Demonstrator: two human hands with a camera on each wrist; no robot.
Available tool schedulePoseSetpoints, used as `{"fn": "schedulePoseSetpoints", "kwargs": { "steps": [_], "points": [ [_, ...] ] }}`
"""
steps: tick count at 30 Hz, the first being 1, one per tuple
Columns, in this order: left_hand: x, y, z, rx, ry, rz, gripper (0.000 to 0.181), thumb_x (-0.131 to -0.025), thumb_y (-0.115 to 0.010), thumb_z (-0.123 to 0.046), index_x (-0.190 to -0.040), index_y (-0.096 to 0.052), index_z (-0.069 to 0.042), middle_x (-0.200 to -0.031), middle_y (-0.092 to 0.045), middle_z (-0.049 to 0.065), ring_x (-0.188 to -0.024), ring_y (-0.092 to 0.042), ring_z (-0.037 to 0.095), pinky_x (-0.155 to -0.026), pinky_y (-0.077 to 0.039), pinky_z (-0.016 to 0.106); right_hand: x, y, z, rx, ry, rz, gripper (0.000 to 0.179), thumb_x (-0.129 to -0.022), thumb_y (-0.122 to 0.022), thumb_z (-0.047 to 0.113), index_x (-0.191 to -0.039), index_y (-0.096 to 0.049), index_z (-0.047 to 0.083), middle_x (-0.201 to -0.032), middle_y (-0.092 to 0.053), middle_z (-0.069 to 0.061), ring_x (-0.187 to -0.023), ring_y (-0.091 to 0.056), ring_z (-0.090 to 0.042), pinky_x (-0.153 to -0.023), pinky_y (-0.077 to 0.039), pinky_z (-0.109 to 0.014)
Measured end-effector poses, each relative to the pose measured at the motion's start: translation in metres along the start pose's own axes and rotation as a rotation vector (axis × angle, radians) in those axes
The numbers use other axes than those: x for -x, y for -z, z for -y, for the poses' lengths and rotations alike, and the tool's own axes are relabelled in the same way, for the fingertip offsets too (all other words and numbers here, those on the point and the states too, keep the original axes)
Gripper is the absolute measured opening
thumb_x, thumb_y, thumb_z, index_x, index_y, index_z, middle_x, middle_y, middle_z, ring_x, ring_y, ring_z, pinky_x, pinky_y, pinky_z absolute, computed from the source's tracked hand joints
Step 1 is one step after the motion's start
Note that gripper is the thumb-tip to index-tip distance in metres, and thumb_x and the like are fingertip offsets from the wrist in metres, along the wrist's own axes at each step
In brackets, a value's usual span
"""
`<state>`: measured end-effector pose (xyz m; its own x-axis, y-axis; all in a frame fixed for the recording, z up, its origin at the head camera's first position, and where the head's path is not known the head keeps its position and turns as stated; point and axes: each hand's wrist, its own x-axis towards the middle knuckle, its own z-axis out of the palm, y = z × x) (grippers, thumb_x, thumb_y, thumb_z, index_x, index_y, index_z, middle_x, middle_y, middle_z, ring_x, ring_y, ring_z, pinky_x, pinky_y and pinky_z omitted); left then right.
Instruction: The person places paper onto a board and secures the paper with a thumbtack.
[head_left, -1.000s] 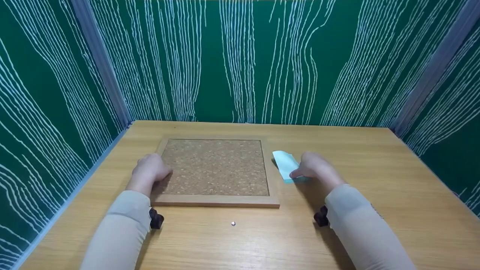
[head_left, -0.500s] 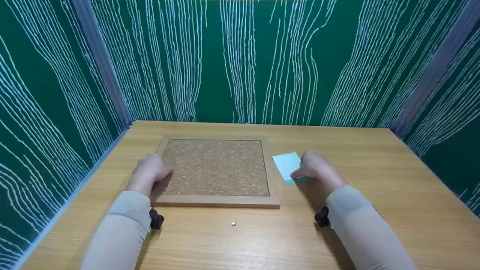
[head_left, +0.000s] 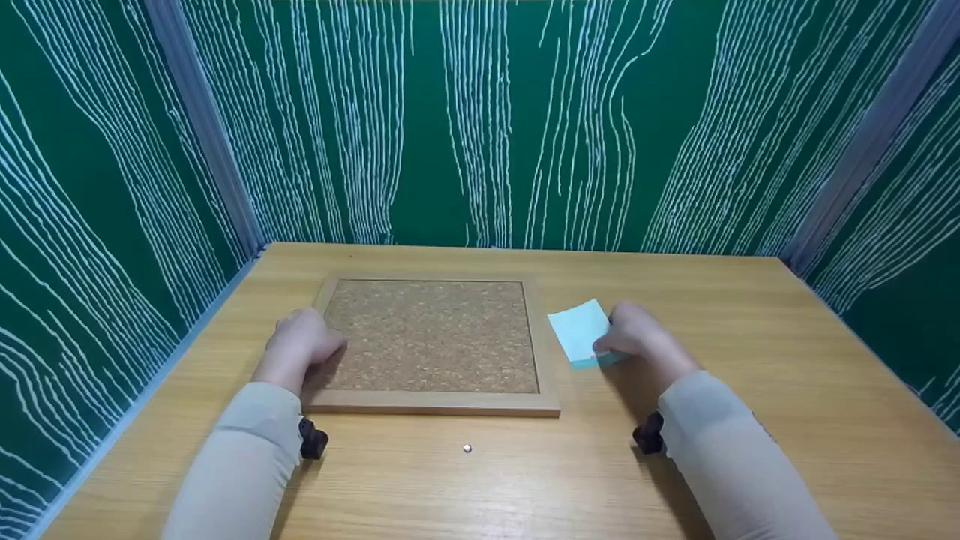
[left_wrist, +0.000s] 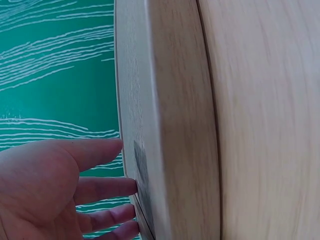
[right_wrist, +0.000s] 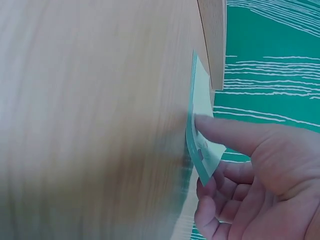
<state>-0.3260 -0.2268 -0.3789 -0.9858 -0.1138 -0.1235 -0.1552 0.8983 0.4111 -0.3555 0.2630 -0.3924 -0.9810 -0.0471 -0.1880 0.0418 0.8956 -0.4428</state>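
A wood-framed cork board (head_left: 431, 337) lies flat on the table. At its left side rests my left hand (head_left: 304, 337); in the left wrist view the loosely straight fingers (left_wrist: 107, 187) and thumb reach to the board's edge, gripping nothing. To the right of the board, my right hand (head_left: 637, 330) pinches a pad of light blue sticky notes (head_left: 577, 330) by its near right corner. The right wrist view has the thumb on the face of the sticky notes (right_wrist: 201, 95) and the other fingers curled below. The pad tilts up from the table.
A small shiny round piece (head_left: 467, 448) sits on the wooden table (head_left: 405, 480) in front of the board. Green walls (head_left: 420, 135) with pale wavy lines stand behind and on both sides.
The right hand has shifted slightly right with the sticky notes. Their far end, curled a second ago, now lies flatter and turned toward the camera. The left hand and board stay put.
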Motion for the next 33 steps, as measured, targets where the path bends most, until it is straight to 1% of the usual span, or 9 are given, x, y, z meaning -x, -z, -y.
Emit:
{"fn": "schedulePoseSetpoints", "kwargs": {
  "steps": [3, 8, 14, 19, 23, 25, 27, 29, 33],
  "points": [
    [0.000, -0.001, -0.001, 0.017, 0.020, 0.012, 0.036, -0.093, -0.060, -0.025, -0.110, -0.066, 0.007, -0.104, -0.050, 0.021, -0.098, -0.046, 0.039, -0.070, -0.044, 0.042, 0.000, 0.004, -0.004, -0.024, -0.003, -0.005, 0.045, -0.090, -0.075, 0.010, -0.127, -0.059, -0.010, -0.111, -0.063, -0.022, -0.099, -0.058, -0.036, -0.088, -0.048, -0.046],
    [-0.001, -0.002, -0.001, -0.010, 0.006, 0.005, 0.037, -0.095, -0.060, -0.023, -0.113, -0.066, 0.009, -0.105, -0.052, 0.022, -0.100, -0.047, 0.040, -0.077, -0.045, 0.046, 0.003, 0.008, -0.010, -0.057, 0.007, -0.041, 0.044, -0.093, -0.070, 0.008, -0.132, -0.059, -0.007, -0.120, -0.063, -0.025, -0.104, -0.059, -0.039, -0.096, -0.049, -0.050],
    [-0.002, -0.002, -0.001, -0.054, -0.003, -0.005, 0.033, -0.098, -0.055, -0.006, -0.124, -0.062, 0.011, -0.115, -0.054, 0.026, -0.103, -0.049, 0.041, -0.088, -0.045, 0.052, 0.006, 0.014, -0.016, -0.111, 0.014, -0.046, 0.040, -0.096, -0.066, 0.008, -0.132, -0.059, -0.007, -0.125, -0.060, -0.027, -0.111, -0.055, -0.040, -0.098, -0.048, -0.049],
    [-0.002, -0.001, 0.001, -0.074, 0.010, -0.002, 0.025, -0.095, -0.055, 0.004, -0.117, -0.065, 0.009, -0.110, -0.055, 0.025, -0.097, -0.054, 0.037, -0.082, -0.048, 0.048, 0.009, 0.019, -0.020, -0.157, 0.043, -0.048, 0.039, -0.098, -0.064, 0.010, -0.132, -0.059, -0.008, -0.124, -0.059, -0.026, -0.109, -0.055, -0.039, -0.091, -0.050, -0.043],
    [-0.003, -0.001, 0.005, -0.105, -0.011, -0.029, 0.020, -0.089, -0.060, 0.007, -0.107, -0.070, 0.008, -0.109, -0.060, 0.027, -0.091, -0.059, 0.035, -0.080, -0.053, 0.048, 0.010, 0.023, -0.021, -0.228, 0.070, -0.037, 0.029, -0.098, -0.063, 0.010, -0.122, -0.063, -0.006, -0.103, -0.061, -0.021, -0.087, -0.057, -0.029, -0.071, -0.049, -0.032],
    [-0.003, 0.000, 0.006, -0.117, -0.017, -0.037, 0.018, -0.085, -0.063, 0.009, -0.102, -0.071, 0.008, -0.108, -0.062, 0.027, -0.087, -0.060, 0.034, -0.078, -0.055, 0.048, 0.011, 0.024, -0.022, -0.271, 0.075, -0.030, 0.025, -0.098, -0.062, 0.010, -0.118, -0.062, -0.005, -0.096, -0.059, -0.017, -0.080, -0.055, -0.025, -0.066, -0.048, -0.030],
    [-0.003, -0.001, 0.008, -0.133, -0.023, -0.047, 0.017, -0.081, -0.066, 0.010, -0.098, -0.072, 0.008, -0.106, -0.063, 0.027, -0.085, -0.061, 0.033, -0.078, -0.056, 0.049, 0.012, 0.026, -0.022, -0.311, 0.079, -0.024, 0.025, -0.099, -0.062, 0.009, -0.118, -0.061, -0.006, -0.096, -0.058, -0.017, -0.080, -0.055, -0.026, -0.066, -0.050, -0.032],
    [-0.003, 0.000, 0.008, -0.140, -0.025, -0.043, 0.018, -0.077, -0.070, 0.010, -0.095, -0.072, 0.008, -0.103, -0.062, 0.026, -0.084, -0.060, 0.033, -0.078, -0.056, 0.048, 0.014, 0.028, -0.022, -0.343, 0.071, -0.027, 0.028, -0.100, -0.062, 0.011, -0.123, -0.059, -0.005, -0.105, -0.057, -0.017, -0.089, -0.056, -0.027, -0.074, -0.052, -0.036],
    [-0.002, 0.000, 0.009, -0.147, -0.038, -0.052, 0.017, -0.077, -0.069, 0.011, -0.094, -0.071, 0.009, -0.103, -0.060, 0.027, -0.085, -0.059, 0.034, -0.080, -0.055, 0.049, 0.016, 0.033, -0.023, -0.400, 0.075, -0.034, 0.031, -0.102, -0.060, 0.013, -0.127, -0.056, -0.005, -0.113, -0.058, -0.020, -0.095, -0.057, -0.030, -0.082, -0.054, -0.039]
  ]
}}
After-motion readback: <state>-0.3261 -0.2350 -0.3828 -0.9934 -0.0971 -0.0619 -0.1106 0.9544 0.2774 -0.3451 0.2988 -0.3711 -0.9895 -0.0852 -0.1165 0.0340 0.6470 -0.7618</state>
